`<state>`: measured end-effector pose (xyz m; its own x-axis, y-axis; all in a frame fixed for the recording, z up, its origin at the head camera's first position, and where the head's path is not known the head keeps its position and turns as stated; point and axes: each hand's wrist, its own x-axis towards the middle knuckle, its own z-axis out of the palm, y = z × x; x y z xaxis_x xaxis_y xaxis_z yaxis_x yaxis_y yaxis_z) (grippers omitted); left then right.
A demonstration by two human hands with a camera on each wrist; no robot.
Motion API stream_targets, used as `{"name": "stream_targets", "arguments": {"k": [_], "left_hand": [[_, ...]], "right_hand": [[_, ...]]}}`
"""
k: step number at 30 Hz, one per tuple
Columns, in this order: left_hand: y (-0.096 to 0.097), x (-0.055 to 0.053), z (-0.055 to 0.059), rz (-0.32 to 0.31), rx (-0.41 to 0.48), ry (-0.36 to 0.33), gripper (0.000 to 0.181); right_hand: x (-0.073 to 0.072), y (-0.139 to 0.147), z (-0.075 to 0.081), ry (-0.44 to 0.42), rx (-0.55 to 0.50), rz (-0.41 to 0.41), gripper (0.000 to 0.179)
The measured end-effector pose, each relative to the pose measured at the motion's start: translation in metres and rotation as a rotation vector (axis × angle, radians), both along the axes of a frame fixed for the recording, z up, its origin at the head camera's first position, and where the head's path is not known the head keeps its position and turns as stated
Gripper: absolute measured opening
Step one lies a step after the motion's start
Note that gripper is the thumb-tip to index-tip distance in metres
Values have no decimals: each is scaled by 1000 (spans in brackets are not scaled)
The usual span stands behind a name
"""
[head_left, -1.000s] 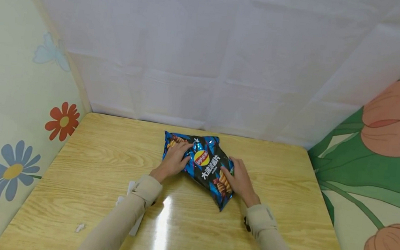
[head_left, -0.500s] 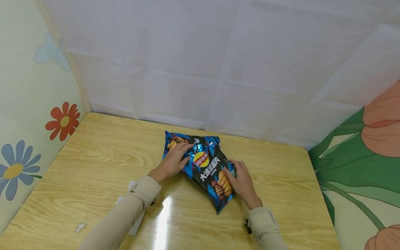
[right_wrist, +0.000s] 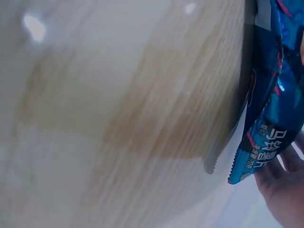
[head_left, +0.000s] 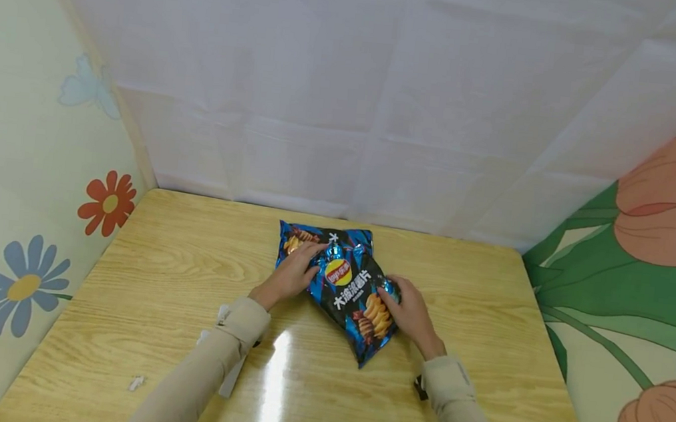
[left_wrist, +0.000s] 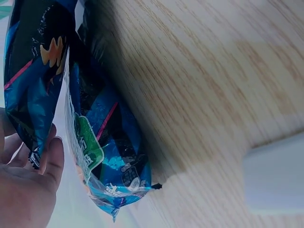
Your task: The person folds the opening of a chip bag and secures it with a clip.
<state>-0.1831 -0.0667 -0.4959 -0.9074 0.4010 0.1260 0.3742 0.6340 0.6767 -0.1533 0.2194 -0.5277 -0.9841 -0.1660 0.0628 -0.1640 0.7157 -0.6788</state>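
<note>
There are two crisp bags [head_left: 354, 299], one left hand [head_left: 290, 270], one right hand [head_left: 415, 313], two sleeves [head_left: 197, 373], one worktop [head_left: 499, 305], two painted flowers [head_left: 110, 204] and one painted butterfly [head_left: 79, 89] around nine o'clock in the head view, and two painted tulips [head_left: 674, 234] at three and four o'clock.

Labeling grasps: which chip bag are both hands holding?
The front bag, slanted across the other, its round yellow-and-red logo showing. The rear bag is partly covered by it, with no such logo visible.
</note>
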Motion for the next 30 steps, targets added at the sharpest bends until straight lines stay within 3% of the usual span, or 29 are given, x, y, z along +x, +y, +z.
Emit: {"name": "stream_targets", "arguments": {"k": [6,17,30], "left_hand": [[0,1,2,-7,-2,-19,50],[0,3,4,-32,-4,29,49],[2,6,6,-33,14,-5,49]], "right_hand": [[8,0,-1,-12,-22,-12,45],[21,-3,1,-30,-39,-29,40],[33,-5,0,-58,-69,-42,41]]}}
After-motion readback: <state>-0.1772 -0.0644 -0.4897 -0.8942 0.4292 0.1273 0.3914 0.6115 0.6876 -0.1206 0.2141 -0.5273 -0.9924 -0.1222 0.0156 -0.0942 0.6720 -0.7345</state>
